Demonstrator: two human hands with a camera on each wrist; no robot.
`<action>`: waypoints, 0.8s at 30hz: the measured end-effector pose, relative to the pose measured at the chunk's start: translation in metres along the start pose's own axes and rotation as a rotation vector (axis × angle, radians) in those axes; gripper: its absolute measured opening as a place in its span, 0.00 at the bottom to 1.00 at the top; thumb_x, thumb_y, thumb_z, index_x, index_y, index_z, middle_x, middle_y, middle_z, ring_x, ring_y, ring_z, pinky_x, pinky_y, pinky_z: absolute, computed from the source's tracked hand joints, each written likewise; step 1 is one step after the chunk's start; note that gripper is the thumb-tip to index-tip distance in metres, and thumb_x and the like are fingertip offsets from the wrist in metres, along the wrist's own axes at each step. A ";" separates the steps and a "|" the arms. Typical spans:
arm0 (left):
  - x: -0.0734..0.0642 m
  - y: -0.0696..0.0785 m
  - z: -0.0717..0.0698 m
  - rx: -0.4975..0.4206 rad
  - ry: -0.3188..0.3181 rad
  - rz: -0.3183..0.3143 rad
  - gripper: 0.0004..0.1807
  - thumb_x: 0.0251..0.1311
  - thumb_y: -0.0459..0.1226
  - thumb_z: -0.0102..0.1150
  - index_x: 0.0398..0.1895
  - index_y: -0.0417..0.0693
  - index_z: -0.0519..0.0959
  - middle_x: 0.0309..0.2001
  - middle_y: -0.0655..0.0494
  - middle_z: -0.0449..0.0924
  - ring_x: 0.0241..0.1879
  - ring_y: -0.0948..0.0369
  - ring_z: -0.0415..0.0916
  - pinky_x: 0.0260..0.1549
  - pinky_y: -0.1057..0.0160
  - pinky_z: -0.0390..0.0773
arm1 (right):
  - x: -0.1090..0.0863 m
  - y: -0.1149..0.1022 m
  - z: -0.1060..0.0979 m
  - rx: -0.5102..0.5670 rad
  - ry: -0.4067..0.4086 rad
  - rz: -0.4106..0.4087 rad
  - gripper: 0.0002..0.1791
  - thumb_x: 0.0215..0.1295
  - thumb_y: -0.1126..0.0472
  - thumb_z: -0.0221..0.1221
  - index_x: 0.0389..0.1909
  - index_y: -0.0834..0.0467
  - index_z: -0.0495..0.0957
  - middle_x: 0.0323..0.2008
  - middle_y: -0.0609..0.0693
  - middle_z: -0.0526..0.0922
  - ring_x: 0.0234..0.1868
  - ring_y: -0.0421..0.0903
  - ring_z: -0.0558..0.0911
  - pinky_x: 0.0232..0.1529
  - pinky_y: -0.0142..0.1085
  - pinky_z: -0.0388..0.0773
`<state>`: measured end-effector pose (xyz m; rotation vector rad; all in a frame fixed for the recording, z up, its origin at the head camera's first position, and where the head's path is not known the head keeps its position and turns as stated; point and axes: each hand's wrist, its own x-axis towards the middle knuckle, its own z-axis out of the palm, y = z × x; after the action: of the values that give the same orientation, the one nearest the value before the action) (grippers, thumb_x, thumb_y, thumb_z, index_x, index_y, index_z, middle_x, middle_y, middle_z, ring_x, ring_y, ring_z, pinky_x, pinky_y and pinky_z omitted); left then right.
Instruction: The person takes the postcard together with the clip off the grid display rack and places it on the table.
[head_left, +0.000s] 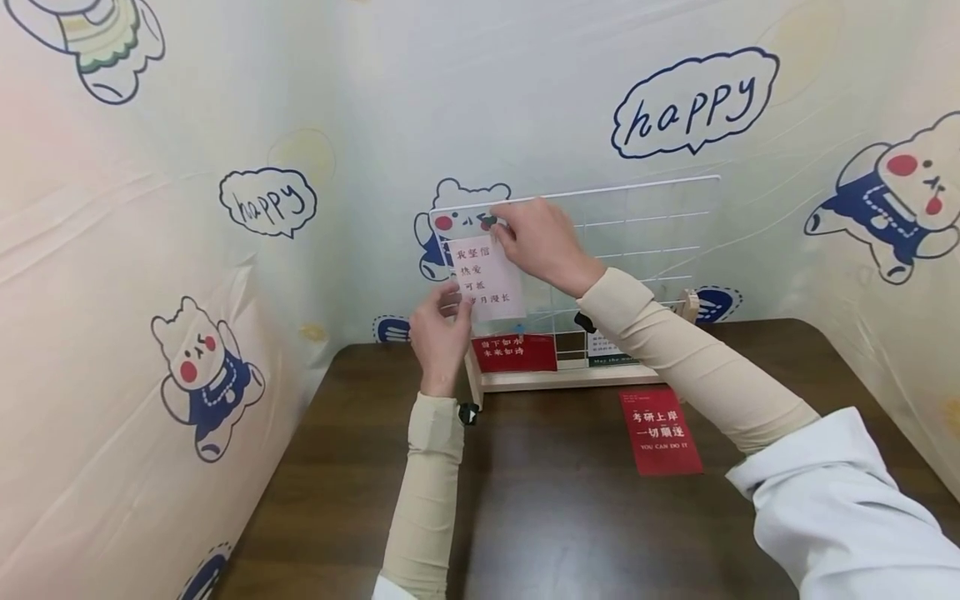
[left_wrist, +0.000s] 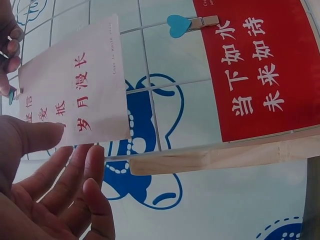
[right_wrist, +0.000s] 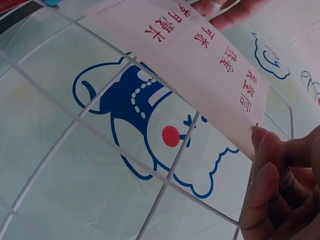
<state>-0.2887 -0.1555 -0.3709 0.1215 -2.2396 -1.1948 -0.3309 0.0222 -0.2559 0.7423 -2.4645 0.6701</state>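
A pale pink card (head_left: 491, 283) with red writing stands upright against the upper left of a white wire grid (head_left: 637, 218). My left hand (head_left: 441, 329) holds the card's left edge, thumb in front and fingers behind it in the left wrist view. At the card's top edge my right hand (head_left: 543, 242) pinches a small clothespin (left_wrist: 19, 94) with a teal end, mostly hidden by the fingers. Below, a red card (head_left: 517, 353) hangs on the grid under a wooden clothespin (left_wrist: 205, 22) with a blue heart.
The grid stands in a wooden base (head_left: 570, 379) on a dark brown table (head_left: 547, 508). Another red card (head_left: 660, 433) lies flat in front of it. A white and green card (head_left: 611, 350) is low on the grid, partly behind my right arm. Printed cloth (head_left: 480, 100) hangs behind.
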 end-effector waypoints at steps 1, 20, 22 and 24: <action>0.000 0.000 0.000 -0.002 -0.003 -0.001 0.18 0.68 0.43 0.67 0.58 0.50 0.85 0.51 0.48 0.90 0.48 0.50 0.90 0.55 0.46 0.82 | 0.000 0.000 0.000 0.000 0.002 0.004 0.11 0.78 0.58 0.57 0.48 0.57 0.87 0.30 0.55 0.88 0.28 0.48 0.80 0.24 0.34 0.66; -0.001 -0.002 -0.006 -0.011 -0.042 -0.018 0.12 0.70 0.38 0.66 0.52 0.44 0.87 0.51 0.45 0.90 0.49 0.49 0.89 0.47 0.50 0.88 | 0.002 -0.003 0.006 0.144 0.064 0.052 0.12 0.75 0.61 0.61 0.51 0.58 0.89 0.44 0.59 0.92 0.32 0.50 0.84 0.27 0.33 0.69; 0.000 0.000 -0.007 -0.014 -0.055 -0.015 0.12 0.70 0.37 0.65 0.53 0.44 0.87 0.52 0.45 0.90 0.49 0.49 0.89 0.46 0.51 0.88 | 0.003 -0.001 0.006 0.155 0.080 0.045 0.11 0.74 0.61 0.61 0.50 0.57 0.90 0.43 0.58 0.93 0.30 0.49 0.82 0.27 0.33 0.67; 0.001 0.001 -0.008 -0.013 -0.071 -0.021 0.12 0.70 0.37 0.65 0.53 0.44 0.87 0.52 0.46 0.90 0.49 0.49 0.88 0.46 0.51 0.87 | 0.004 0.000 0.005 0.170 0.086 0.041 0.11 0.74 0.62 0.61 0.49 0.57 0.90 0.43 0.58 0.93 0.29 0.48 0.81 0.26 0.33 0.65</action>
<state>-0.2850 -0.1611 -0.3666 0.0992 -2.2969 -1.2431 -0.3351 0.0178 -0.2576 0.7113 -2.3709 0.9170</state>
